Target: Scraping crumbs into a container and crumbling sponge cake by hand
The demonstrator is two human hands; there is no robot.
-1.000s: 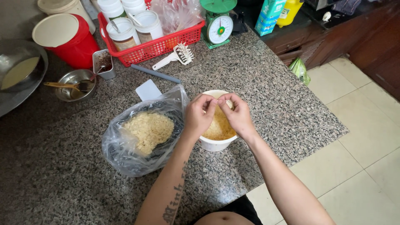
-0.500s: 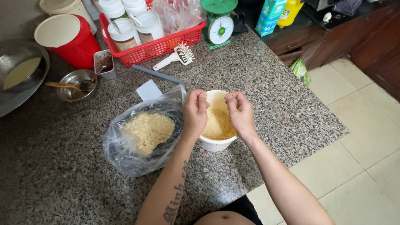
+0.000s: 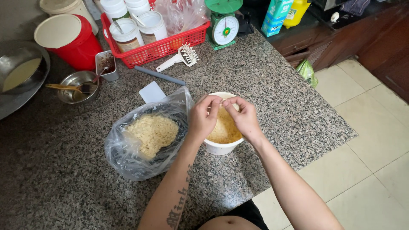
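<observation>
At the back of the granite counter (image 3: 272, 85) stands a red plastic basket (image 3: 170, 44) with white-lidded jars (image 3: 151, 25) and clear bags inside. Just right of it is a green kitchen scale (image 3: 224, 25) with a round white dial. Further right, on a dark wooden cabinet, stand a blue-green carton (image 3: 276, 17) and a yellow bottle (image 3: 296, 10). A red tub (image 3: 70, 40) with a cream lid is at the left.

A clear plastic bag (image 3: 147, 136) of pale crumbs lies open on the counter, touching the white bowl (image 3: 221, 145). The bowl holds yellow crumbs. Above it, the left hand (image 3: 202, 117) and the right hand (image 3: 243, 115) meet. The fingers of both are curled and pinched together on a small piece between them; what it is cannot be seen.
</observation>
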